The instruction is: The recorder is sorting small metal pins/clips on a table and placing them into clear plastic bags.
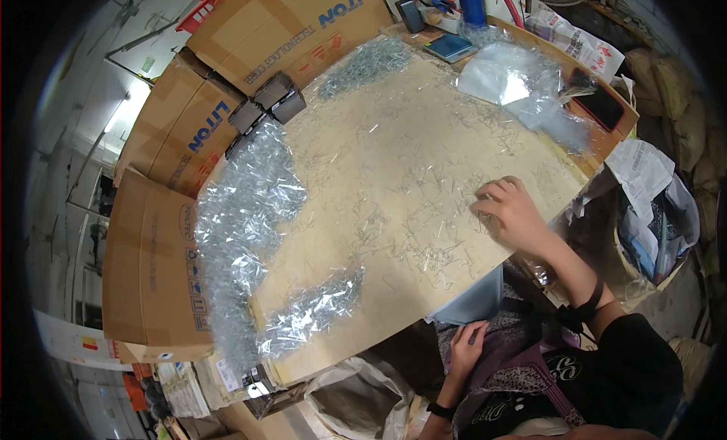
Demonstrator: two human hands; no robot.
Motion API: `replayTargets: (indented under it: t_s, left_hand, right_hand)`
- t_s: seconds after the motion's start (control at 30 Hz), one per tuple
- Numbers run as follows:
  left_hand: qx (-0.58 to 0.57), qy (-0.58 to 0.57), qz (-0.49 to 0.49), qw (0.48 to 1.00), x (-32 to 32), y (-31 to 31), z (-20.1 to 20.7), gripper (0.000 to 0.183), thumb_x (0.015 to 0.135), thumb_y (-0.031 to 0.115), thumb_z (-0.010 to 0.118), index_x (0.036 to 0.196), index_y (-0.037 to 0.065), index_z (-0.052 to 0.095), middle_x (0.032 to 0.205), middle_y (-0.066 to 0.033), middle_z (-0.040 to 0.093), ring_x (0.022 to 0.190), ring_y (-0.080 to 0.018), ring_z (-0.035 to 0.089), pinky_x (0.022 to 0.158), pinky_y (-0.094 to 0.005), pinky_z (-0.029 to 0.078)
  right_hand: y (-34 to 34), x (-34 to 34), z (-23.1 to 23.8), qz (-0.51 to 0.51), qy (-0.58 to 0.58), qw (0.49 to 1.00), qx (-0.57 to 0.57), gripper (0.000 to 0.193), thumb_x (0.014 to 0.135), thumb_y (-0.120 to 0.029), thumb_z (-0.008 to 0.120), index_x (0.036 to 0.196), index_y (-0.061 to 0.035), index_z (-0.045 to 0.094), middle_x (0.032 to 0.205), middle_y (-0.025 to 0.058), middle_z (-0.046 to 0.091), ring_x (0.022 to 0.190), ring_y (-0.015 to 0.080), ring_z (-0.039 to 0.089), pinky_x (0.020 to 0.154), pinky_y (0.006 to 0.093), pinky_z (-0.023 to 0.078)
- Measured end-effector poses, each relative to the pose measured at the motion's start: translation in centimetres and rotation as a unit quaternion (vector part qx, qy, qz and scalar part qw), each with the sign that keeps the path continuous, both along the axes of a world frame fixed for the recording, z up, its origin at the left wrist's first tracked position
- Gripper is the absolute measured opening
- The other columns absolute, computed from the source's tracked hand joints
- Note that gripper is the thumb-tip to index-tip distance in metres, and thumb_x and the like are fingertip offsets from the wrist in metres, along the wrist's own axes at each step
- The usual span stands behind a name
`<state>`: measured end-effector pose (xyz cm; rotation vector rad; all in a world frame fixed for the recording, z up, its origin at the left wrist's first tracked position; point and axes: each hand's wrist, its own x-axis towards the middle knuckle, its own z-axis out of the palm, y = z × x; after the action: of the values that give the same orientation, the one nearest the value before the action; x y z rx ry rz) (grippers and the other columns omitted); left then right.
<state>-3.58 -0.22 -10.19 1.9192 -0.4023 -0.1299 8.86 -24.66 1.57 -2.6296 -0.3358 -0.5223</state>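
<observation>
We judge the work partly done: small, clear, sliver-shaped pieces (250,198), apparently plastic, lie heaped at nine o'clock; many remain scattered mid-board on the pale wooden tabletop (379,319). Our right hand (511,216), three o'clock, curls over them; our left hand (467,345), five o'clock, adjoins a smooth grey-blue tray-like object (477,300). We cannot confirm either grasp.

Glossy clear plastic-looking pieces (246,190), smooth matt wood-look tabletop (388,313), matt cardboard boxes (155,281), shiny crinkled plastic bag (492,73)
</observation>
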Motion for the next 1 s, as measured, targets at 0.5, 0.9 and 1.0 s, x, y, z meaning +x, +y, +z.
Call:
replayTargets:
  t_s: [0.5,0.9,1.0]
  left_hand:
    - [-0.003,-0.013,-0.005,1.0,0.1,0.2,0.0,0.009,0.082,0.001,0.07,0.091,0.0,0.069,0.088,-0.013,0.069,0.079,-0.0278,0.066,0.072,-0.0338,0.052]
    - [0.001,-0.025,-0.001,1.0,0.0,0.0,0.0,0.009,0.081,0.001,0.07,0.09,0.0,0.069,0.087,-0.0131,0.069,0.078,-0.0272,0.067,0.071,-0.0339,0.052]
    - [0.001,-0.027,-0.005,1.0,0.1,0.1,-0.3,0.009,0.081,0.001,0.07,0.09,0.001,0.069,0.087,-0.013,0.069,0.077,-0.0272,0.067,0.071,-0.0338,0.052]
  right_hand:
    - [1.0,-0.4,-1.3,0.018,-0.033,0.995,0.091,0.037,0.071,0.008,0.057,0.107,-0.0029,0.064,0.123,0.0122,0.059,0.122,0.0304,0.05,0.107,0.0453,0.035]
    - [6.4,2.7,-1.4,0.08,-0.027,0.996,-0.033,0.042,0.073,0.001,0.058,0.114,-0.0096,0.063,0.13,0.0101,0.054,0.129,0.0289,0.042,0.112,0.0498,0.026]
    - [5.3,2.2,-1.7,0.157,0.009,0.987,-0.026,0.047,0.073,-0.001,0.06,0.117,-0.0157,0.064,0.136,0.0121,0.049,0.132,0.0296,0.039,0.113,0.0522,0.022]
